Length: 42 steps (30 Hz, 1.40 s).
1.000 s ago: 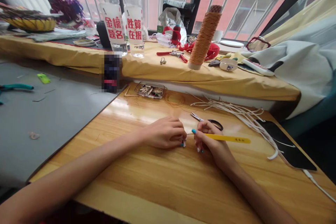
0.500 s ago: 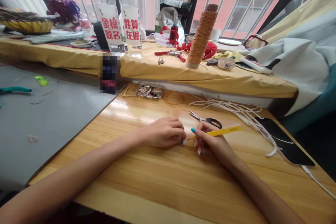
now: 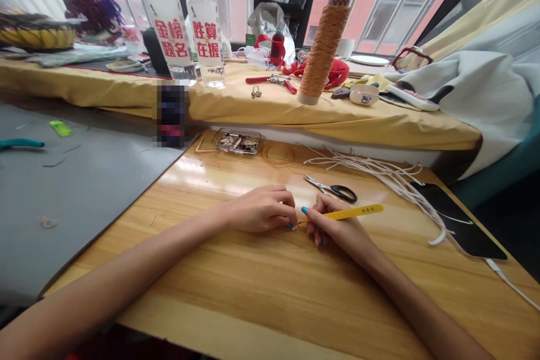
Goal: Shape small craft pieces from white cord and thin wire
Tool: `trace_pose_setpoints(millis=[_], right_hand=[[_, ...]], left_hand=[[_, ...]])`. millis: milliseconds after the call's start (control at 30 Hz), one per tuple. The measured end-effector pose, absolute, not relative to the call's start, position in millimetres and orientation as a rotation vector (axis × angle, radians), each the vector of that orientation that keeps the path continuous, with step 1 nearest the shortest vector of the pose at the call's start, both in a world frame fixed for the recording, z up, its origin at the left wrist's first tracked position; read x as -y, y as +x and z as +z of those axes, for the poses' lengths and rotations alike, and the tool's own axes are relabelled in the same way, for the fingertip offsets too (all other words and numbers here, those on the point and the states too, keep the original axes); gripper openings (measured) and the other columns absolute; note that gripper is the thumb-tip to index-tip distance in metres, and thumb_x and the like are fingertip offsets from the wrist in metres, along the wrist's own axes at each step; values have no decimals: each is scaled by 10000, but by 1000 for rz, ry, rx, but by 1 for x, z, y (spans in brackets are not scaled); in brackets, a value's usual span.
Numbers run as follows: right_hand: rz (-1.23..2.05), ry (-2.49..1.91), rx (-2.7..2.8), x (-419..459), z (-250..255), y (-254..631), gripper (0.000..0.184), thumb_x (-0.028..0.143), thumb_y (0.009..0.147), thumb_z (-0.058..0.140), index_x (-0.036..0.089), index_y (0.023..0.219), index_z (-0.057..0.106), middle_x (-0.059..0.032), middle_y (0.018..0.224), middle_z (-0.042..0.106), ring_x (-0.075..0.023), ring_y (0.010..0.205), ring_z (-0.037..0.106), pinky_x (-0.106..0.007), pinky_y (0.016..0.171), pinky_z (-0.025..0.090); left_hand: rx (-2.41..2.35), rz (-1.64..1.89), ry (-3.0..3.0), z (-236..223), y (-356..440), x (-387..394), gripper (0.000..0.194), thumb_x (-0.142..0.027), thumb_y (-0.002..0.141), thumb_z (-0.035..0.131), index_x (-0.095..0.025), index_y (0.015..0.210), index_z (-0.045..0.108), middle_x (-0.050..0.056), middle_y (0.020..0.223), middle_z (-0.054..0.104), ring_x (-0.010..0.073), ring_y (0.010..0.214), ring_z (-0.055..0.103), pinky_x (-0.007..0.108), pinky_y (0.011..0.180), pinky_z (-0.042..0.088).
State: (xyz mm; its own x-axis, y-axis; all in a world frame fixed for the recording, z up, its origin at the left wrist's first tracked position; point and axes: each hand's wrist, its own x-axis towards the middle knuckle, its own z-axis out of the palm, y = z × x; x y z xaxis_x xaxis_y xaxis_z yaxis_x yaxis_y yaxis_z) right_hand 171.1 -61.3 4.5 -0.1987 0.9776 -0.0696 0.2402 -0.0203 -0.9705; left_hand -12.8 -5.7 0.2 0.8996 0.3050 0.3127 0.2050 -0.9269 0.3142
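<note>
Being pinched in the left hand [image 3: 264,211] just below the frame's centre, a tiny whitish piece [image 3: 294,228] is apparently worked with the tip of a slim, flat yellow tool [image 3: 358,211] grasped pen-like by the right hand [image 3: 331,226], steady control seemingly needed next.

Left hand [image 3: 266,211] pinching small white piece [image 3: 294,228], low over table [image 3: 236,292]. Right hand [image 3: 331,224] gripping yellow tool [image 3: 358,212], thin end close to piece. Scissors [image 3: 343,193] just beyond right hand; white cords [image 3: 382,174] partly across phone [image 3: 472,233]. Clear box [image 3: 237,151] near table's far edge; two bottles [image 3: 207,39] on ledge [image 3: 253,111].
</note>
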Motion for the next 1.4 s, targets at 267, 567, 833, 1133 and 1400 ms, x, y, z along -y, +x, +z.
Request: trace_pose_setpoints(millis=[267,567,833,1133,1400], right_hand=[[1276,-1321,1528,62,6,170,261,346,736,522,186,592,375,42,475,548,-66,349,453,-173,346,324],[1294,-1310,1559,62,7,169,253,338,748,513,183,604,372,35,491,540,-64,370,454,-170,355,313],[1192,-1342,1555,69,7,162,240,308,767,492,182,592,387,44,487,524,-62,374,455,-175,374,335],[1249,-1337,1504,68,9,160,257,341,758,500,186,588,385,47,460,516,-71,362,465,-174,359,344],[965,-1446,1587,75,9,154,271,310,777,450,202,550,349,51,397,455,-73,336,418,-184,350,325]], left_hand=[[-387,514,2812,1,-12,7,174,-203,801,435,-213,899,578,31,861,541,123,796,461,229,726,354],[-385,477,2866,2,-11,9,191,-122,780,406,-203,846,566,39,862,526,130,789,450,223,688,348],[-428,418,2861,7,-9,13,196,-135,789,386,-207,834,563,21,853,497,120,779,433,211,680,321],[-427,431,2869,7,-9,14,214,-172,823,350,-215,863,556,16,861,489,119,789,437,220,699,323],[-426,445,2864,9,-10,17,158,-143,765,400,-176,854,527,56,906,506,151,823,461,261,735,350]])
